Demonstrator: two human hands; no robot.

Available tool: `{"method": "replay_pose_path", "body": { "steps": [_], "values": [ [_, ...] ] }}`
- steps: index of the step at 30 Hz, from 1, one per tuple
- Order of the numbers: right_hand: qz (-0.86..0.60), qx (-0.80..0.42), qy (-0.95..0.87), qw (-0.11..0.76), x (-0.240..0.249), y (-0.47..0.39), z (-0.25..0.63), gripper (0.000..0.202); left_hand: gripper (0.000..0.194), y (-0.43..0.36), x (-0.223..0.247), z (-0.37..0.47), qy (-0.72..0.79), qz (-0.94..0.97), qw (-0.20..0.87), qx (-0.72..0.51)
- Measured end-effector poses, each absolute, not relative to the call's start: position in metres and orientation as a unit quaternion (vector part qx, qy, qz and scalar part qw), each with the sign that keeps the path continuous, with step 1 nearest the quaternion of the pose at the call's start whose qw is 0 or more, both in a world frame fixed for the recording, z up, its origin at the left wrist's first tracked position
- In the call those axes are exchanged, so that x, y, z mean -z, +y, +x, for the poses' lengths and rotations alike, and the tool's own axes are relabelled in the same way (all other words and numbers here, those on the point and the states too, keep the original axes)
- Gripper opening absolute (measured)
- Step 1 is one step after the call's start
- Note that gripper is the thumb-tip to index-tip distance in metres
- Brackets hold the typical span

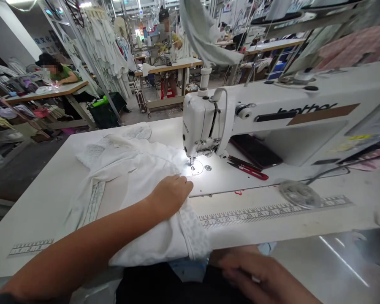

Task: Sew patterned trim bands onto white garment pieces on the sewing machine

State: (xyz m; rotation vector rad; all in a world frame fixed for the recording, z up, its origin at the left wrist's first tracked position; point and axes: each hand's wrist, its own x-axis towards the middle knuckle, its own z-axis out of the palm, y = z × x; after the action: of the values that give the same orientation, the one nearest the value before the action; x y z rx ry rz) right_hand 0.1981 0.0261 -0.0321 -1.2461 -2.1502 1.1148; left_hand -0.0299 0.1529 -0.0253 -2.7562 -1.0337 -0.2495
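Right hand (256, 270)'s blurred below the white table (41, 202), can't tell its grip
Left hand (172, 192) curls over the white garment (142, 169) on it by the sewing machine (198, 120), pinch unclear to me. Farther back, people (62, 75) at wood-edged tables (190, 63).

The garment (145, 169) is soft, matt cloth, finely creased. The sewing machine (193, 118) has a smooth, glossy casing like painted metal. The desk (47, 190) looks smooth with a faint sheen; the phone (256, 150) is sleek and shiny.
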Motion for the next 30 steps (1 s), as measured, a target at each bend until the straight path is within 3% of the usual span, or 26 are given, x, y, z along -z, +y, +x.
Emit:
{"method": "replay_pose_path", "body": {
  "steps": [4, 8, 15, 19, 30],
  "values": [
    [-0.365, -0.234, -0.867, 0.245, 0.028, 0.069, 0.188, 0.022, 0.018, 0.113, 0.033, -0.027, -0.403, -0.906, 0.104, 0.078],
    [-0.271, -0.131, -0.929, 0.213, 0.032, 0.091, 0.181, 0.031, 0.035, 0.09, 0.045, -0.025, -0.462, -0.877, 0.108, 0.078],
    [-0.272, -0.037, -0.947, 0.169, 0.023, 0.133, 0.178, 0.029, 0.03, 0.183, 0.041, -0.032, -0.421, -0.896, 0.038, 0.132],
    [-0.294, -0.021, -0.945, 0.143, 0.021, 0.163, 0.177, 0.024, 0.017, 0.223, 0.032, -0.03, -0.415, -0.898, 0.039, 0.138],
    [-0.26, -0.029, -0.952, 0.158, 0.029, 0.171, 0.188, 0.02, 0.017, 0.184, 0.039, -0.016, -0.415, -0.891, -0.011, 0.185]
  ]
}}
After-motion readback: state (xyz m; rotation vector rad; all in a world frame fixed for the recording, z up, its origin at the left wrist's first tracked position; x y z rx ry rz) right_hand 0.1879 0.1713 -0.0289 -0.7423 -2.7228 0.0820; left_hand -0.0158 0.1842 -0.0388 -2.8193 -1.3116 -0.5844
